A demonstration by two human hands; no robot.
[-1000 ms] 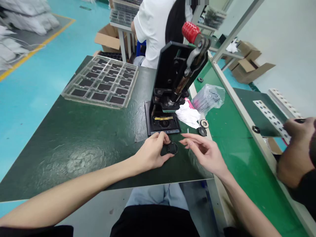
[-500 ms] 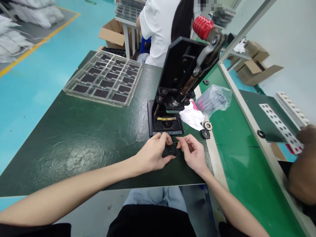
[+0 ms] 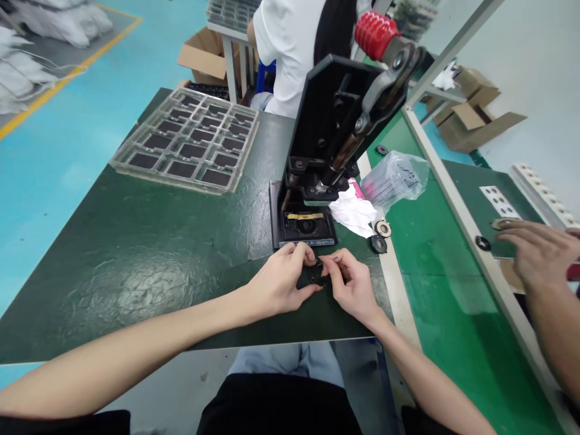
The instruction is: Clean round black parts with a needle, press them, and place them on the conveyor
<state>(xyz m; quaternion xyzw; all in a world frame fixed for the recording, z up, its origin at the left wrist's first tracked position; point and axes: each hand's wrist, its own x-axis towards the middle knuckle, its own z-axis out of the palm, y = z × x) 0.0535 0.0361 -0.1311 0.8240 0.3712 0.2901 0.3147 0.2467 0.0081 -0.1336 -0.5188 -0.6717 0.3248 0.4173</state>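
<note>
A small round black part [image 3: 317, 273] is held just above the green table, in front of the press. My left hand [image 3: 287, 277] grips it from the left, fingers curled over its top and thumb at its lower edge. From the right, my right hand [image 3: 351, 281] pinches at the part's upper right edge; whether a smaller piece is between those fingertips cannot be made out. Beyond both hands stands the black hand press [image 3: 335, 133] with its red handle [image 3: 375, 35]. In its base [image 3: 306, 226] lies a yellow strip [image 3: 304, 216].
A clear tray [image 3: 181, 142] of dark pieces sits at left. Right of the press are a white cloth [image 3: 352, 211], a plastic bag [image 3: 396, 178] and round parts [image 3: 378, 244]. Another person's hand [image 3: 539, 241] reaches in beyond the metal rail [image 3: 457, 187]. A person in white sits ahead.
My right hand has shifted slightly left, its fingertips closer to the round part. At the right, the other person's hand has come further into view, over the strip of dots.
</note>
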